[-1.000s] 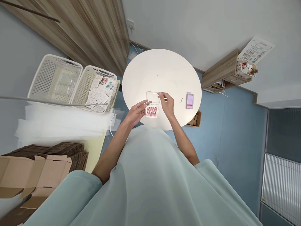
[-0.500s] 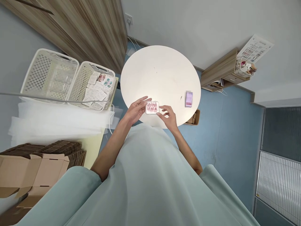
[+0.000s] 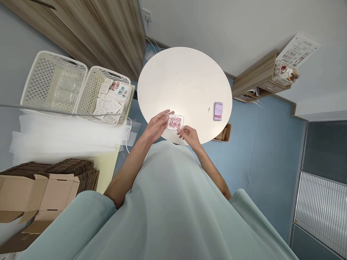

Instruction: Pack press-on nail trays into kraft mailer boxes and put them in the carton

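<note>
A small clear plastic case (image 3: pixel 175 122) with rows of reddish pieces, which look like press-on nails, is held above the near edge of the white round table (image 3: pixel 184 79). My left hand (image 3: pixel 158 125) grips the case by its left side, thumb and fingers at its edge. At the lower right corner of the case, my right hand (image 3: pixel 189 136) has its thumb and forefinger pinched together, touching the case. The remaining right fingers are curled under.
On the table's right lies a blurred purple object (image 3: pixel 218 111). Two white baskets stand to the left, one with paper cards (image 3: pixel 111 101). Flattened brown cardboard boxes (image 3: pixel 48 191) are stacked at lower left. Another cardboard box (image 3: pixel 225 133) sits below the table's right edge.
My right hand has moved left and slightly down, from the case's right side to its lower right corner, its fingers closing. The case tilts slightly; my left hand keeps hold.
</note>
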`<state>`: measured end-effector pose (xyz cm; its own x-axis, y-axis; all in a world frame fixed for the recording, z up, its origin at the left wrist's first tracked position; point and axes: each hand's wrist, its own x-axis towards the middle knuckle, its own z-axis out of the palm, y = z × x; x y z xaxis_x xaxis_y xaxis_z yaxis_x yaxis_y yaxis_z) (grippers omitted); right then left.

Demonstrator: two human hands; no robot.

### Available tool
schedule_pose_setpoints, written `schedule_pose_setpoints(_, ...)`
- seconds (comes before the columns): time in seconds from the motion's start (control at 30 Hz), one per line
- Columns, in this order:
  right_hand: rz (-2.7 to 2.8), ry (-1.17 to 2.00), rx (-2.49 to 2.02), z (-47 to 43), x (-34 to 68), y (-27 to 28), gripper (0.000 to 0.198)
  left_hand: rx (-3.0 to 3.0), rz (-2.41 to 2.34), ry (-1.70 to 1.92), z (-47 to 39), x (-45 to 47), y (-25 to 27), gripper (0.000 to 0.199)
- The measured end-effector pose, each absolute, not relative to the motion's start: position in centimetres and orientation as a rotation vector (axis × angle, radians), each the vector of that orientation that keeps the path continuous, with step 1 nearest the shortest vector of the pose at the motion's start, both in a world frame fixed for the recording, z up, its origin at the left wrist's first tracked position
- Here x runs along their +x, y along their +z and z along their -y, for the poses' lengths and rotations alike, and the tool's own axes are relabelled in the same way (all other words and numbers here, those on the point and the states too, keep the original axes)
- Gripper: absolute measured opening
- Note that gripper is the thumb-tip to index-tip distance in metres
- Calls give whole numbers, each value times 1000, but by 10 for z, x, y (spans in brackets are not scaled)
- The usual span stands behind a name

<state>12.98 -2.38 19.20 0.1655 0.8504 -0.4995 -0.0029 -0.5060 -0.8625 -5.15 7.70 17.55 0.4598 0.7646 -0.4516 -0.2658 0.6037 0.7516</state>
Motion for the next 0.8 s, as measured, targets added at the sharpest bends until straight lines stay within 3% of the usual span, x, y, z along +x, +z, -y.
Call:
schedule_pose_setpoints(0.27,645,1557,-1617,18,121,172,55,824,-1192,379,-56,-70,164,77)
schedule_pose_setpoints(0.5,649,1671,-1612,10,109,151,53,836,-1373,405,-46,-86,151,78)
schedule_pose_setpoints(0.8,720,1795,-1674,-12,88,109,50,816,-1476,421,-51,-113,105,65)
